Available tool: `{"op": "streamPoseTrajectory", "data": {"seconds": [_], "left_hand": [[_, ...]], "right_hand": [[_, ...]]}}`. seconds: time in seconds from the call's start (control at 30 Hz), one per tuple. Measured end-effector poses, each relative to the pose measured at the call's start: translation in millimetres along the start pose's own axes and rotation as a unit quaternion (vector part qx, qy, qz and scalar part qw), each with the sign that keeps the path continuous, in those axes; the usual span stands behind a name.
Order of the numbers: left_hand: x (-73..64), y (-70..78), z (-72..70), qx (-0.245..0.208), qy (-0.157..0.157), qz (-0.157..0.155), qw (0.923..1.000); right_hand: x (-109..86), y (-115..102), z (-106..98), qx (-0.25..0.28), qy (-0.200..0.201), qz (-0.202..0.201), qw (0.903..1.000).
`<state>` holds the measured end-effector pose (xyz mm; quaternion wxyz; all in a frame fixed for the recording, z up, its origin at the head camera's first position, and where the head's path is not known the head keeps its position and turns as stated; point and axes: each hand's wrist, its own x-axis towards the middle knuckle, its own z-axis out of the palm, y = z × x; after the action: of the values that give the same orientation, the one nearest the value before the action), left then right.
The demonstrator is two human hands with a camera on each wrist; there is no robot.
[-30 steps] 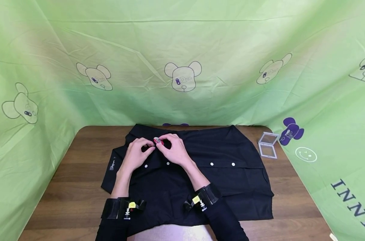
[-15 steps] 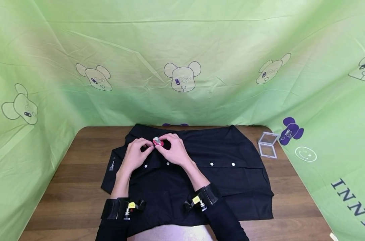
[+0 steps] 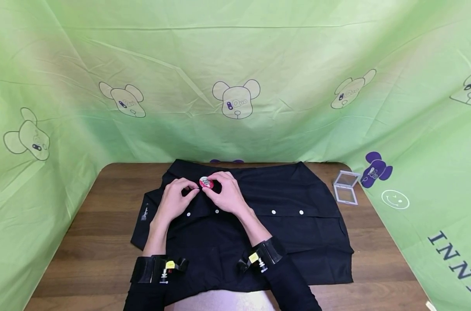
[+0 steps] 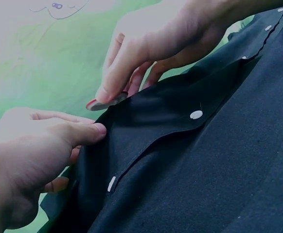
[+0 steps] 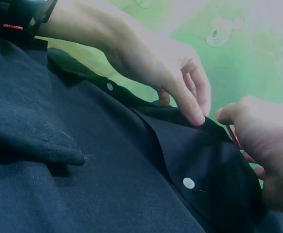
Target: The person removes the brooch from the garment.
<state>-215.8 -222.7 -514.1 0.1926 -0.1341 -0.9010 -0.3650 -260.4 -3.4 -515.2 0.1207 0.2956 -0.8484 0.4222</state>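
With my left hand (image 3: 176,198) I pinch a fold of the black shirt (image 3: 297,248) between thumb and fingers. My right hand (image 3: 225,193) pinches the red badge (image 3: 206,182), just beside my left fingertips, toward 11 o'clock from the shirt's middle. The shirt lies spread on the wooden table (image 3: 91,229); an open case (image 3: 345,195) sits toward 2 o'clock, beyond the shirt's edge.

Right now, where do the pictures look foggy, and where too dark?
Head view: bright, but the black shirt looks very dark; left wrist view: pale haze washes out the green cloth at upper left; right wrist view: haze at upper right, paling the right hand.
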Motion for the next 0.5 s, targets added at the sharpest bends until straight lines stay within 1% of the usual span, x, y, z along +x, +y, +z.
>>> {"op": "streamPoseTrajectory", "data": {"seconds": [0.3,0.5], "left_hand": [[-0.5,1.9,-3.6,0.006,-0.017,-0.018,0.9997],[-2.0,1.1,-3.8,0.017,-0.007,-0.015,0.9997]], "right_hand": [[-0.2,5.1,-1.8,-0.016,0.011,-0.002,0.9998],[0.7,7.6,-7.1,-0.016,0.018,0.007,0.9997]]}}
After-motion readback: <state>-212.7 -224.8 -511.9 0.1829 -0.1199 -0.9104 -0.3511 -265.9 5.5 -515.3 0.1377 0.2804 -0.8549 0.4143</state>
